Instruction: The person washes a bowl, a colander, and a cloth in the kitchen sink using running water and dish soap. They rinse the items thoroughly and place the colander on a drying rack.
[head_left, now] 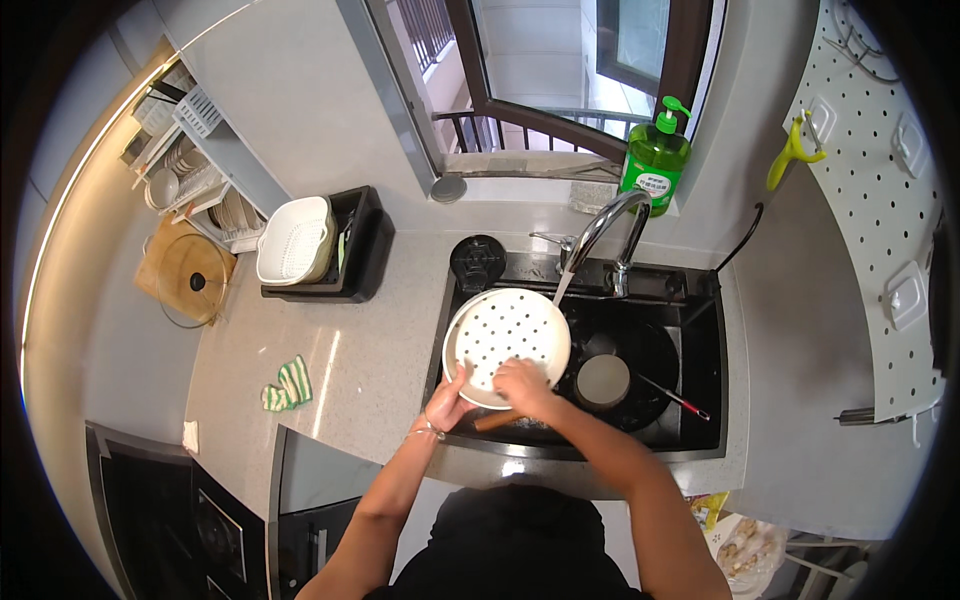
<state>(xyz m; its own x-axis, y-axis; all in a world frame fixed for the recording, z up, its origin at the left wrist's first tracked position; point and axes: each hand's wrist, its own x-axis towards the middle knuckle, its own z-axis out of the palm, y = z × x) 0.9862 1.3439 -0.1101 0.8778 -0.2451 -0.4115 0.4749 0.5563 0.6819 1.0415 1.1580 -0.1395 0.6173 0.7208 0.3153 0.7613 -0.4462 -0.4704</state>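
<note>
My left hand (448,403) grips the near-left rim of a round white dish (510,330) with dark dots, which may be holes. The dish is held above the left part of a black sink (705,435). Against its near inner side rests my right hand (523,386), fingers bent and slightly blurred; whether they hold anything is hidden. From the curved chrome faucet (604,214), a thin stream of water (562,289) falls at the dish's right edge. Below the dish, a brown wooden handle (499,420) shows.
Right in the sink sit a large black pan (652,337), a grey disc (603,380) and a red-tipped utensil (686,405). Behind stands a green soap pump bottle (656,161). Leftward are a striped cloth (289,385), a white colander (295,241) and a black bin (371,247).
</note>
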